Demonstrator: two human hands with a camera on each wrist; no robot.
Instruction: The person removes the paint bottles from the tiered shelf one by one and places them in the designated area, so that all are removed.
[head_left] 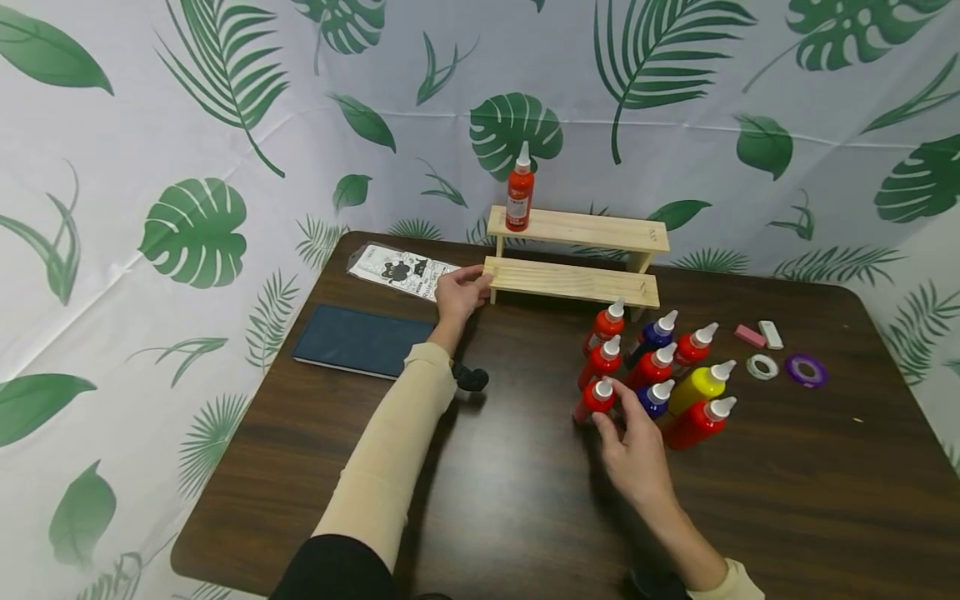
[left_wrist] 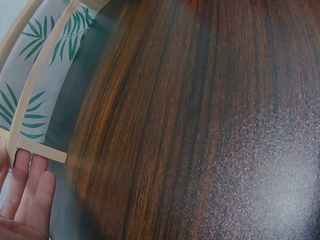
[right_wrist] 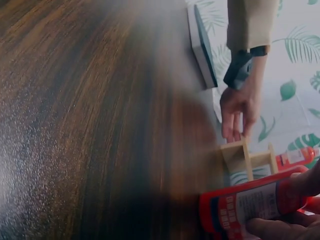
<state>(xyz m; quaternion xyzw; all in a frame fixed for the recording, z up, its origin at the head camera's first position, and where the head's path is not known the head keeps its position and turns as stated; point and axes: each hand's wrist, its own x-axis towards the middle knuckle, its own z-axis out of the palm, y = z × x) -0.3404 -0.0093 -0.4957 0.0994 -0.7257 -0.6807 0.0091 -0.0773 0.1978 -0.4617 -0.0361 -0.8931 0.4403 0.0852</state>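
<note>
A two-tier wooden shelf (head_left: 573,279) stands at the back of the table. At the left end of its lower board, my left hand (head_left: 459,293) pinches the wood, thumb on one side and fingers near the leg. A red paint bottle (head_left: 598,397) with a white nozzle is held upright between the thumb and fingers of my right hand (head_left: 637,446). Its label shows in the right wrist view, where the bottle (right_wrist: 240,207) is partly covered by fingers. Close by stand several more bottles: red, blue (head_left: 652,337) and yellow (head_left: 697,387). Another red bottle (head_left: 518,200) stands on the upper board's left end.
Left of the shelf lie a cat-print packet (head_left: 397,268) and a dark blue notebook (head_left: 363,342). Right of the bottles are a pink eraser (head_left: 750,336), a white eraser (head_left: 770,335), a white tape roll (head_left: 762,367) and a purple one (head_left: 806,370).
</note>
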